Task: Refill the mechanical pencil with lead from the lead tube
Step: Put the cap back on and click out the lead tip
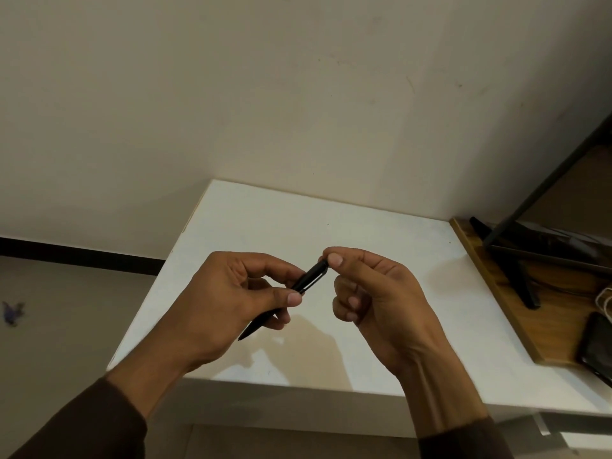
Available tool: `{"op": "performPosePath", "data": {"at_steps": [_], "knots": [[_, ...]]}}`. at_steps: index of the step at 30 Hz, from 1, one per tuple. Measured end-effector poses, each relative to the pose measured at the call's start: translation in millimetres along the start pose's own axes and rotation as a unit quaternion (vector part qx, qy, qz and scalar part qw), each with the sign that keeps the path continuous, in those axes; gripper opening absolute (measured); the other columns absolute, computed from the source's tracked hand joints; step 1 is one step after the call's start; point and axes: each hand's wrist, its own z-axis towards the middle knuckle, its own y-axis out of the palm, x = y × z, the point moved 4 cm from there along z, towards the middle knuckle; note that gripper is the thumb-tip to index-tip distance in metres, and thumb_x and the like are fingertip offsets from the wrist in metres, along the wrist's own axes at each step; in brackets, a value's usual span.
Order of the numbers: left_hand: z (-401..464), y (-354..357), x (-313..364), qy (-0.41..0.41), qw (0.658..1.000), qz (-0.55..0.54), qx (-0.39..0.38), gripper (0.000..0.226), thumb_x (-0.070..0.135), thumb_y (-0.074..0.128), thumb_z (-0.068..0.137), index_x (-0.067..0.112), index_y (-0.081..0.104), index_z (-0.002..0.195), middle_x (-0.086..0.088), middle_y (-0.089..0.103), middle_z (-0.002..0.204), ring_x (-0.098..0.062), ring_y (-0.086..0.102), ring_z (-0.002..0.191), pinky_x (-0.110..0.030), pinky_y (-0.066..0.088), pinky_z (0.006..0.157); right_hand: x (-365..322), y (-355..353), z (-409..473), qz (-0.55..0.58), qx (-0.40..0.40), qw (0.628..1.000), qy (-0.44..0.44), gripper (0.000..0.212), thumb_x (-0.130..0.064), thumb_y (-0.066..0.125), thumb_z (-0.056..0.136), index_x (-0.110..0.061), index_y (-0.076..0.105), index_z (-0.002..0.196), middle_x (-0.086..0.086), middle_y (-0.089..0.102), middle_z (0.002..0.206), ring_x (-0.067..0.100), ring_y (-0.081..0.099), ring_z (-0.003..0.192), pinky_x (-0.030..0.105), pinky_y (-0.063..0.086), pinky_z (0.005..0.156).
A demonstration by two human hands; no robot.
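Note:
A black mechanical pencil (311, 276) with a clip is held above the white table (381, 233), its tip pointing down to the left and its cap end up to the right. My left hand (231, 299) grips the barrel around its middle. My right hand (371, 293) pinches the pencil's top end between thumb and forefinger, the other fingers curled in. No lead tube is in view.
A wooden board (516, 293) lies along the table's right side with a black stand (516, 260) on it, a dark phone (596, 346) and white cables (606, 299). The wall is close behind the table. The floor lies to the left.

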Motion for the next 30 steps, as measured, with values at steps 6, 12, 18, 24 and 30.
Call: {"op": "performPosePath", "data": {"at_steps": [6,12,18,24,30], "knots": [[-1.1,1.9,1.8,-0.002,1.0,0.002,-0.01,0.027,0.038,0.083,0.067,0.033,0.084,0.093,-0.014,0.079,0.07,-0.028,0.079,0.067,-0.057,0.064,0.078,3.0,1.6,-3.3,0.086,-0.042,0.993,0.072,0.008,-0.005,0.079,0.076,-0.004,0.078,0.084,0.002,0.056,0.077,0.01,0.036,0.044,0.024,0.033,0.042],[-1.4,4.2,0.5,0.008,1.0,0.009,-0.015,0.022,0.01,0.084,0.079,0.03,0.085,0.089,-0.014,0.078,0.068,-0.027,0.077,0.064,-0.029,0.064,0.067,8.7,0.7,-3.8,0.121,-0.054,0.985,0.114,0.003,-0.004,0.076,0.075,-0.005,0.077,0.077,0.003,0.066,0.084,0.008,0.037,0.042,0.023,0.035,0.041],[-2.0,6.1,1.2,-0.005,1.0,-0.013,-0.019,0.022,0.007,0.082,0.081,0.027,0.085,0.09,-0.016,0.078,0.068,-0.031,0.077,0.065,-0.025,0.062,0.065,10.3,-2.5,-2.0,0.122,-0.067,0.983,0.123,0.005,-0.01,0.077,0.079,-0.006,0.077,0.082,0.001,0.068,0.085,0.007,0.035,0.041,0.022,0.036,0.041],[0.4,5.9,0.0,-0.007,0.999,-0.027,-0.023,0.023,0.007,0.08,0.083,0.027,0.086,0.092,-0.014,0.079,0.07,-0.029,0.077,0.064,-0.03,0.064,0.066,9.7,-11.4,-3.3,0.099,-0.063,0.989,0.096,0.026,-0.017,0.077,0.081,-0.002,0.08,0.102,0.006,0.077,0.101,0.006,0.036,0.044,0.02,0.035,0.042],[1.9,4.1,-5.3,-0.015,0.999,-0.038,-0.01,0.023,0.002,0.079,0.084,0.021,0.086,0.092,-0.009,0.079,0.076,-0.023,0.075,0.064,-0.036,0.066,0.066,0.5,-61.3,-2.5,-0.038,0.135,0.989,0.045,0.017,-0.021,0.077,0.086,-0.013,0.082,0.101,0.006,0.082,0.099,0.008,0.04,0.044,0.022,0.037,0.043]]}}
